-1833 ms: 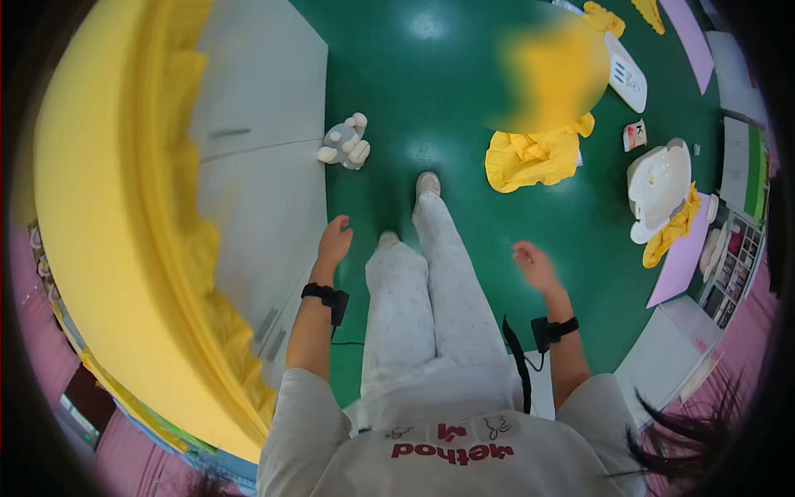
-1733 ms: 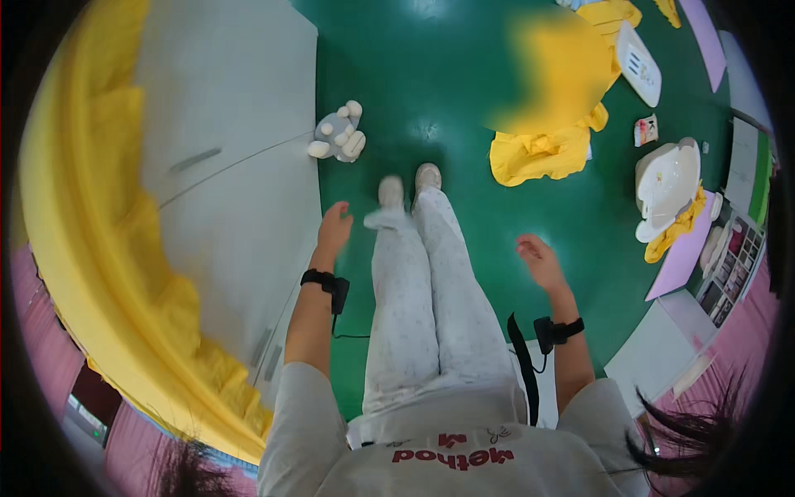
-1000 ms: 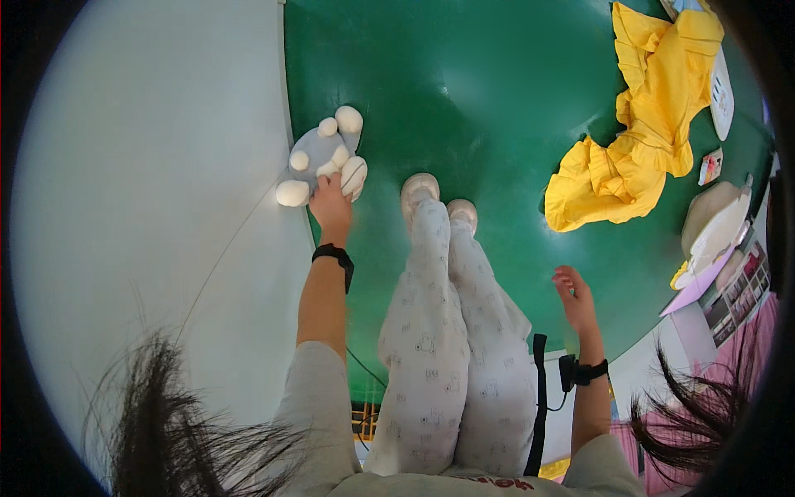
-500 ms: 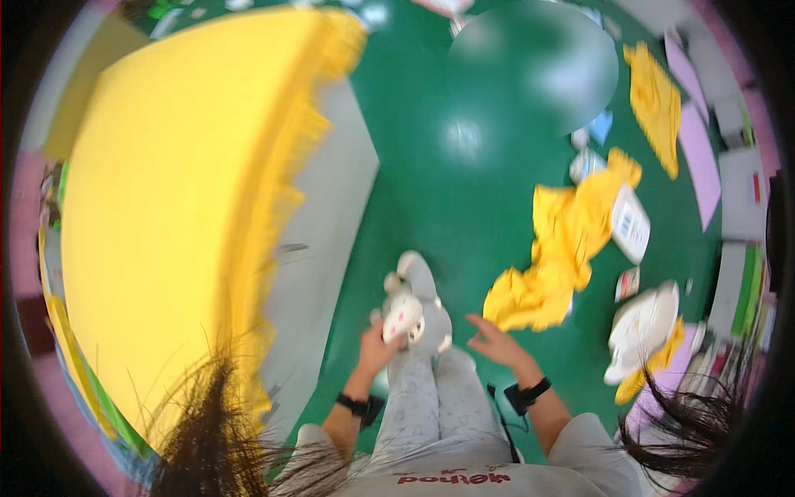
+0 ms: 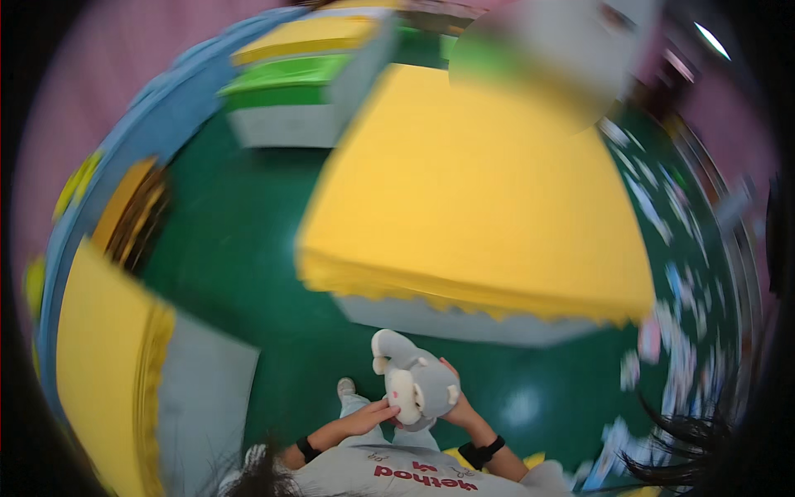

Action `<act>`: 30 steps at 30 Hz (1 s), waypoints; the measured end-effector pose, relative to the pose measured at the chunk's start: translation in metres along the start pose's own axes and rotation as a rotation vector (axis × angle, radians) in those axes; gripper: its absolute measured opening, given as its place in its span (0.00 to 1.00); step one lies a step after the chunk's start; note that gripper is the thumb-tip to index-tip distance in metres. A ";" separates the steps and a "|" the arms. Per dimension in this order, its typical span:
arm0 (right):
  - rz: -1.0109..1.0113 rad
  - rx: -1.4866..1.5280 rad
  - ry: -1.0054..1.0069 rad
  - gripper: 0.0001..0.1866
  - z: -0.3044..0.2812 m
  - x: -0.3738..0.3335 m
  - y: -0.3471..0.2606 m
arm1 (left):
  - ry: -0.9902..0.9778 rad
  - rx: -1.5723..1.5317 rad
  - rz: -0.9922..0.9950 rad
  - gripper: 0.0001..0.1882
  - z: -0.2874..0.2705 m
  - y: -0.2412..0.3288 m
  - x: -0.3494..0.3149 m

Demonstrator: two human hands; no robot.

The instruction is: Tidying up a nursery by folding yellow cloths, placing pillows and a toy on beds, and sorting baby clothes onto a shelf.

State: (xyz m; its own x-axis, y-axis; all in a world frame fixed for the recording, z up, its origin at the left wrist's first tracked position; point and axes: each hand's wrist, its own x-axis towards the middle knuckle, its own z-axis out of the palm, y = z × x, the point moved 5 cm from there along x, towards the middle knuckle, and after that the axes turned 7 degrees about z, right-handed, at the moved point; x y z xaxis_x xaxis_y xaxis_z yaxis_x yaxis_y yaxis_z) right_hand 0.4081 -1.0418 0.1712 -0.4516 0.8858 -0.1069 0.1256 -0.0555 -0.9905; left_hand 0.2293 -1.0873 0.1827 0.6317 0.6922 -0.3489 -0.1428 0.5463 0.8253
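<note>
A grey and white plush toy animal [image 5: 436, 388] with a white muzzle and a curved grey part is held low in front of my body. My left hand [image 5: 374, 416] has its fingers against the white muzzle from the left. On the other side my right hand [image 5: 458, 407] grips the toy's grey body, and most of its fingers are hidden behind the plush. Both wrists wear black bands.
A large table with a frilled yellow cover [image 5: 472, 207] stands just ahead. Another yellow-covered table [image 5: 103, 373] is close on my left. A green-and-yellow-topped unit [image 5: 286, 91] stands further back. Blurred litter [image 5: 679, 356] covers the right side of the green floor [image 5: 224, 224].
I have turned, so the yellow table now lies ahead. My right hand, earlier apart with a finger pointing, now holds the plush toy together with my left. The toy is higher.
</note>
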 end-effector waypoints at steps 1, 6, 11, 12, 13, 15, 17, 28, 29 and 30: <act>-0.007 0.110 -0.016 0.60 0.033 0.024 -0.022 | 0.112 -0.046 0.077 0.22 -0.023 0.002 -0.030; 0.116 -0.052 -0.218 0.50 0.208 0.164 -0.041 | 0.368 0.091 0.372 0.19 -0.157 0.060 -0.174; 0.117 0.280 -0.216 0.42 0.306 0.264 -0.064 | 0.938 0.643 0.383 0.23 -0.263 0.124 -0.289; 0.134 0.289 -0.212 0.42 0.318 0.276 -0.074 | 0.932 0.639 0.364 0.23 -0.281 0.133 -0.303; 0.264 0.369 -0.305 0.37 0.332 0.286 -0.085 | 1.182 0.822 0.462 0.29 -0.301 0.149 -0.323; 0.391 0.464 -0.368 0.34 0.347 0.289 -0.106 | 1.392 1.012 0.569 0.35 -0.331 0.148 -0.340; 0.620 0.697 -0.525 0.29 0.373 0.306 -0.139 | 1.042 0.499 0.569 0.42 -0.390 0.123 -0.327; 0.568 -0.119 -0.826 0.33 0.465 0.588 -0.106 | 1.235 -0.024 0.628 0.18 -0.595 0.229 -0.315; 0.564 -0.102 -0.833 0.33 0.465 0.610 -0.111 | 1.286 0.010 0.617 0.18 -0.615 0.244 -0.316; 0.567 0.034 -0.888 0.34 0.476 0.634 -0.122 | 1.341 0.016 0.630 0.19 -0.636 0.253 -0.320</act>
State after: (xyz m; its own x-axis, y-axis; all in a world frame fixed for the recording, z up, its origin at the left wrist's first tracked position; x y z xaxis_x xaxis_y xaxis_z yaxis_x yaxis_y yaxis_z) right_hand -0.3142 -0.6932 0.1829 -0.8209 0.0711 -0.5666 0.5026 -0.3808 -0.7761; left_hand -0.4938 -0.8705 0.2208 -0.6891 0.7210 -0.0729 -0.1059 -0.0007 0.9944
